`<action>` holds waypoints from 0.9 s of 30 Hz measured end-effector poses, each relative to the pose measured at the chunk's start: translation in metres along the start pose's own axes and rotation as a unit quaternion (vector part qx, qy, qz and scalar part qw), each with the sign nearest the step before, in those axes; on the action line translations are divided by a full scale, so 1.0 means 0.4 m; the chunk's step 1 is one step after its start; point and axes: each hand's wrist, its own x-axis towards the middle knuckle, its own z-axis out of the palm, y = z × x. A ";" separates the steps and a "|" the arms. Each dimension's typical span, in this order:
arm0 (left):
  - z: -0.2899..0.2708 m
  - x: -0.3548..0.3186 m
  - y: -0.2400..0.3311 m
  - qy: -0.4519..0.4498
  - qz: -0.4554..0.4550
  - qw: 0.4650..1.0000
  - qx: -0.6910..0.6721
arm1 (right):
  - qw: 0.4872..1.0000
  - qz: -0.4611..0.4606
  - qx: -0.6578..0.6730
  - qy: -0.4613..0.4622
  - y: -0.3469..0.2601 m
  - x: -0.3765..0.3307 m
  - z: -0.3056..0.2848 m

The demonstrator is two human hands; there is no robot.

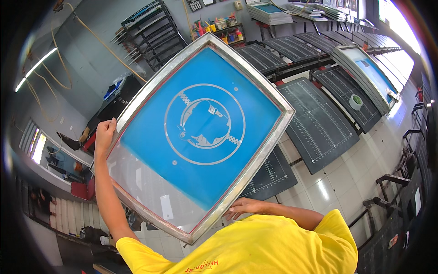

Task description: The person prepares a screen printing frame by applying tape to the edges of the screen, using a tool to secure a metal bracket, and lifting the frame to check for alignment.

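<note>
A large screen printing frame (pixel 269 148) is held up in front of me, turned cornerwise, its metal border around a mesh. Blue emulsion (pixel 150 125) coats most of the mesh, with a pale round design (pixel 205 123) of two rings around an irregular figure. Toward the lower left, a strip of mesh is bare and see-through. My left hand (pixel 106 134) is closed around the left side of the border. At the lower right side, close to my body, the fingers of my right hand (pixel 242 208) are bent against the border; its fingertips are partly hard to see.
Dark printing boards (pixel 319 123) with white grid marks stand in rows to the right. More frames (pixel 365 73) lean there, and a small round green-and-white object (pixel 356 102) rests on one board. A black rack (pixel 153 36) and a shelf of colourful containers (pixel 219 27) are behind.
</note>
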 end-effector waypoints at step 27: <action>-0.041 0.092 0.166 0.002 0.086 0.994 0.066 | 0.930 -0.119 -0.345 0.044 -0.332 -0.153 -0.072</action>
